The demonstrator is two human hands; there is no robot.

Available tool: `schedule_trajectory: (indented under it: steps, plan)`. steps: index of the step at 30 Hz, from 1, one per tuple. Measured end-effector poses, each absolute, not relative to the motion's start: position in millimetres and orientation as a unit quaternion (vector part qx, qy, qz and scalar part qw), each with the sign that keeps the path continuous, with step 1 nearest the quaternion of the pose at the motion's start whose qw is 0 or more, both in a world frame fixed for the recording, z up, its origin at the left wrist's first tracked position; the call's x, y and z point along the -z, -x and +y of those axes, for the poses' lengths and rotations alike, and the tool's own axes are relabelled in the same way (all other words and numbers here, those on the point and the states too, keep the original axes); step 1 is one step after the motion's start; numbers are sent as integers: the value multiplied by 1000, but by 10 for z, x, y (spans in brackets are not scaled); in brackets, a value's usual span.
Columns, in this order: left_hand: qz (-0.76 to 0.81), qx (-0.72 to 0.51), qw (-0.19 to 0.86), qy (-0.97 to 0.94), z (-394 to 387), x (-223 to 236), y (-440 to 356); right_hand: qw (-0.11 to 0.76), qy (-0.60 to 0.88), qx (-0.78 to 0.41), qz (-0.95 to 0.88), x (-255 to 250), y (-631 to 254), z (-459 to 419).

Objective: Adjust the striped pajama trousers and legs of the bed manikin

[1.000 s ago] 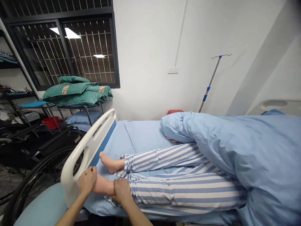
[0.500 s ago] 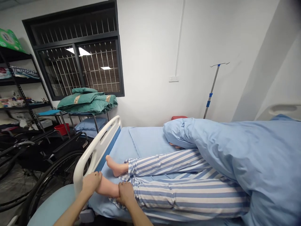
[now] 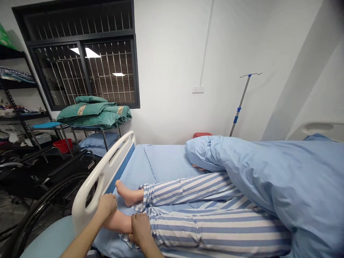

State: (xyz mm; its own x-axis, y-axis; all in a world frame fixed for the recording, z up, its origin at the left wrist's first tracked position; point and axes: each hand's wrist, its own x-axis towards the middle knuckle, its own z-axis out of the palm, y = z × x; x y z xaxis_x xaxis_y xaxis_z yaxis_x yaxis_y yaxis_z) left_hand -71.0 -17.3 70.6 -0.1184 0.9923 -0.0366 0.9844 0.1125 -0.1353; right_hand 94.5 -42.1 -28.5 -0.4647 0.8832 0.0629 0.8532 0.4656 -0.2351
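Two bare feet stick out of blue-and-white striped trousers [image 3: 220, 227] on a bed with a light blue sheet [image 3: 163, 161]. My left hand [image 3: 108, 205] is closed over the toe end of the near foot [image 3: 118, 220]. Around the ankle of that same leg, at the trouser cuff, my right hand [image 3: 141, 227] is wrapped. The far foot [image 3: 128, 193] rests on the sheet with toes up, untouched. A blue quilt [image 3: 258, 165] covers the upper legs and beyond; fingertips [image 3: 199, 167] peek out from under its edge.
The white footboard [image 3: 83, 193] rises just left of the feet. Beyond it stands a wheelchair [image 3: 61, 175]. Green folded bedding [image 3: 96, 113] lies on a stand under the window. An IV pole [image 3: 240, 104] is behind the bed, and a black shelf [image 3: 18, 118] is far left.
The view has shifted slightly, so the footboard and feet sit a little further left. Both hands keep their hold; my left hand's fingers look more curled over the toes.
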Motion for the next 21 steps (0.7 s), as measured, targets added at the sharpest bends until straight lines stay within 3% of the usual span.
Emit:
schedule_trajectory:
  steps: [8,14,18,21]
  plan:
    - [-818,15,78,570,-257,-716,710,96,512,-76,-850,296,-943,-421]
    - [-875,115,-35,470,-404,-610,751,84,507,-69,-855,244,-961,-460]
    - [-889,159,-39,428,-618,-479,707,76,500,-67,-860,236,-964,-472]
    - [-885,124,-18,449,-751,-545,673,70,492,-72,-865,204,-972,-470]
